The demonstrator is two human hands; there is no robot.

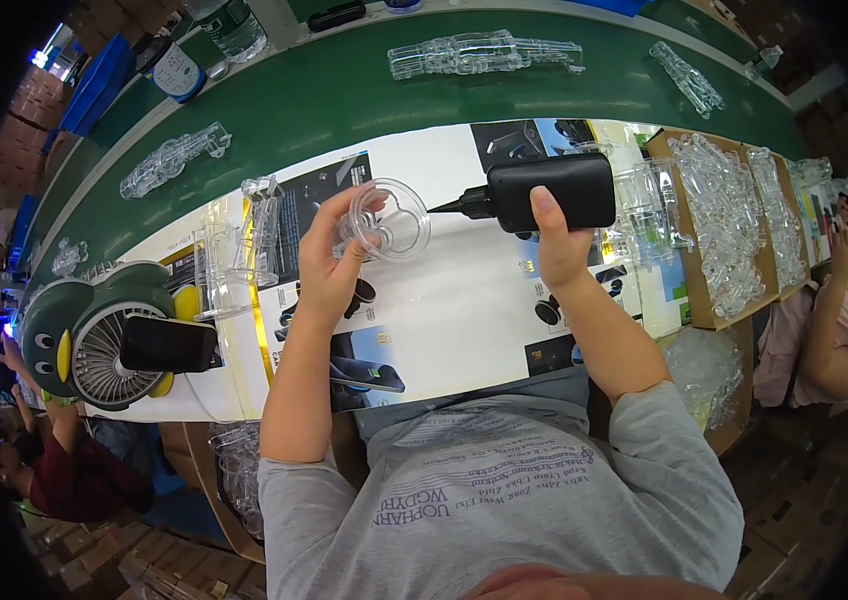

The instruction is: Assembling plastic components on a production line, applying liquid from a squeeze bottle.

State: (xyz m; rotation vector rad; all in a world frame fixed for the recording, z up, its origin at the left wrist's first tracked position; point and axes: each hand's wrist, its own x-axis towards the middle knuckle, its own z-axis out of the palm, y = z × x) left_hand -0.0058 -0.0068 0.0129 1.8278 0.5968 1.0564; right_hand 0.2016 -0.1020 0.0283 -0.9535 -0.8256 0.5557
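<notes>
My left hand [329,255] is closed around a clear plastic part with a round flanged rim [414,222], its round opening turned to the right. In my right hand [561,240] lies a black squeeze bottle [554,192], tilted on its side, its thin pointed nozzle [449,208] aimed left. The tip reaches the rim of the clear part; whether they touch I cannot tell. Both hands hang above a printed white sheet [444,330]. Several clear plastic parts [244,235] stand to the left of my left hand, and more clear parts [649,205] are beyond the bottle's right end.
A cardboard box [704,270] full of clear parts stands at right. At left are a green penguin-shaped fan [94,335] and a black phone [166,344]. Clear assemblies [484,54] lie on the green belt [334,95]. Other people [824,340] sit at both sides.
</notes>
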